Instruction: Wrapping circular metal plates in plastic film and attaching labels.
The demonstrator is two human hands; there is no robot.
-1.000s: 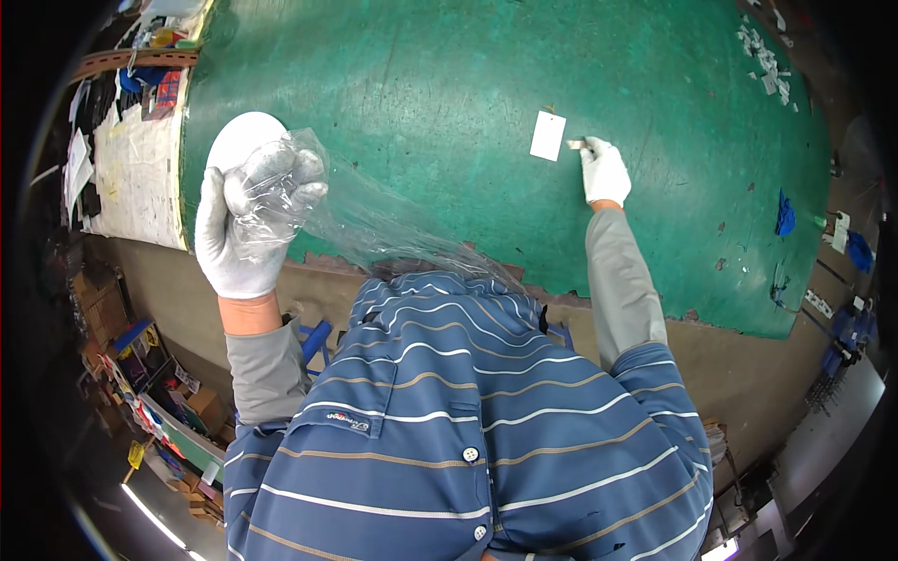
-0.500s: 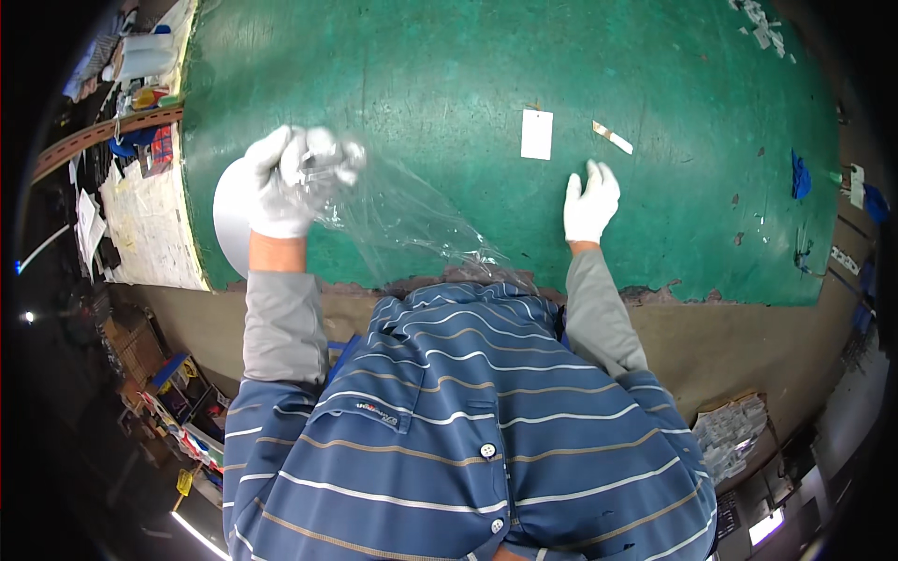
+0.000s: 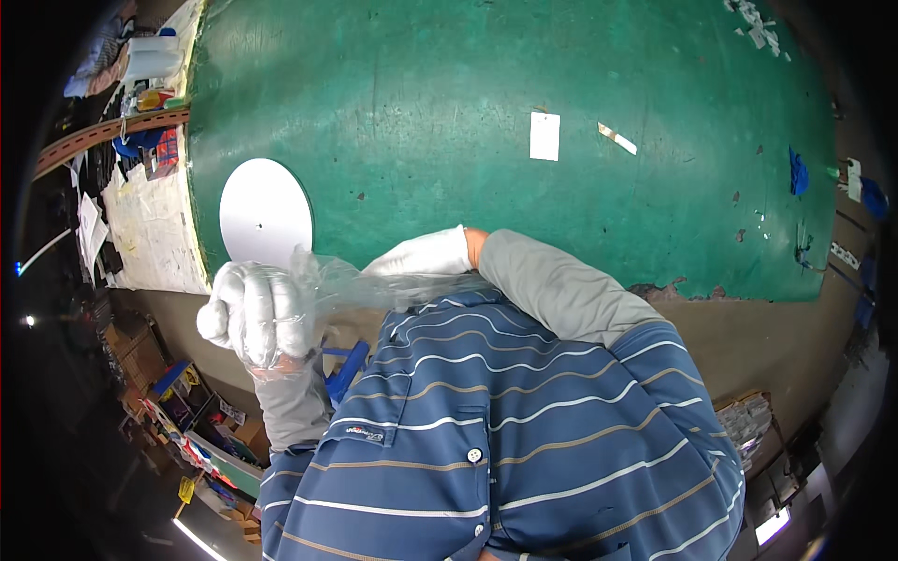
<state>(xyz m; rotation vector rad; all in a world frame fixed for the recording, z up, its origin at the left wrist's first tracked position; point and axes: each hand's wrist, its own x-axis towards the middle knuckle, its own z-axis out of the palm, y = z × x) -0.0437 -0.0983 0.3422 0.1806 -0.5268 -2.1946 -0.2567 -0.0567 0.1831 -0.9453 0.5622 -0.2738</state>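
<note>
My left hand (image 3: 251,313), in a white glove, is at the table's near edge on the left. Its fingers are curled closed, with clear plastic film (image 3: 341,282) bunched at them and shiny over the glove. The film stretches right across my front to my right hand (image 3: 416,254), also white-gloved, which reaches leftward with its forearm bent across my body. The fingers of that hand are hidden around the film. Just beyond my left hand a white round disc (image 3: 267,210) with a small dark centre mark lies on the green table (image 3: 421,112).
A white card (image 3: 544,136) and a small whitish strip (image 3: 617,138) lie right of the middle. White scraps (image 3: 756,28) are at the far right, and a blue scrap (image 3: 798,173) lies near the right edge. A paper-covered surface (image 3: 145,224) adjoins on the left.
My left hand has come down toward me with the film, uncovering the white disc. My right hand has swung left from beside the white card to the film.
</note>
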